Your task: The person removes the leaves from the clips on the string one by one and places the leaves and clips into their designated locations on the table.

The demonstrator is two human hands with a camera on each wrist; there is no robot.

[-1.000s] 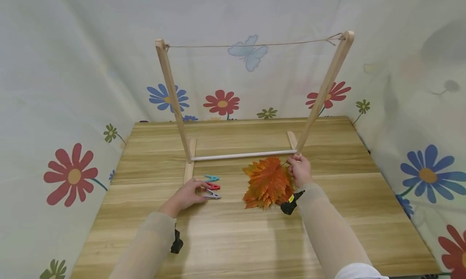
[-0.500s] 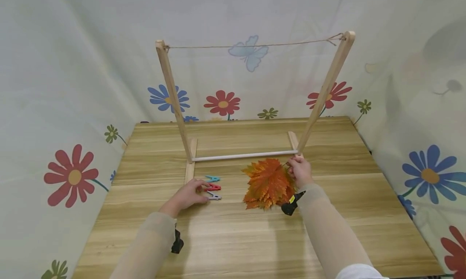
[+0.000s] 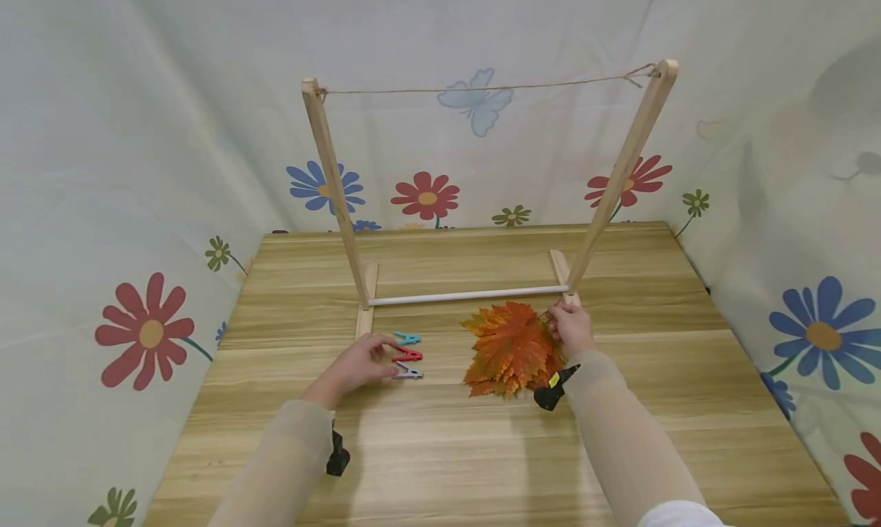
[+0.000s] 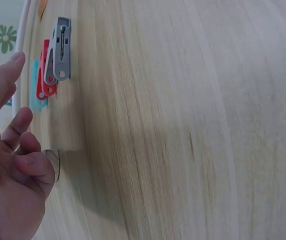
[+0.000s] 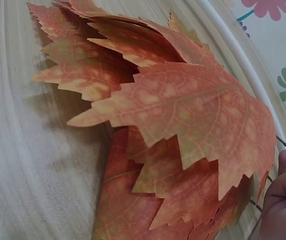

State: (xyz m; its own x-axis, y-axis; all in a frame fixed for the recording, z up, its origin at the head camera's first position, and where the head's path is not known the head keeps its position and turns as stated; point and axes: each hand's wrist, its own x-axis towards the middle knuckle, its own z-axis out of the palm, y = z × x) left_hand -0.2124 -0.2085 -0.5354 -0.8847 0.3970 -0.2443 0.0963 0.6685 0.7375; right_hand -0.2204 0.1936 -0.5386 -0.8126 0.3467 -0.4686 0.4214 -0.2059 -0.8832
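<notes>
Three clothespins lie in a column on the tabletop: a teal clothespin, a red clothespin and a grey clothespin. Just left of them is my left hand, its thumb and index finger apart and nothing between them in the left wrist view. A pile of orange-red artificial maple leaves lies right of the clothespins. My right hand pinches a thin leaf stem at the pile's upper right. In the right wrist view several toothed leaves overlap, and the hand shows only in part at the right edge.
Behind the leaves stands a wooden frame with a white rod low between its posts. A thin string is tied across the top. Flower-printed cloth surrounds the wooden table.
The whole head view has shifted slightly, so everything sits a little further right. Both hands keep about the same places beside the clothespins and the leaves.
</notes>
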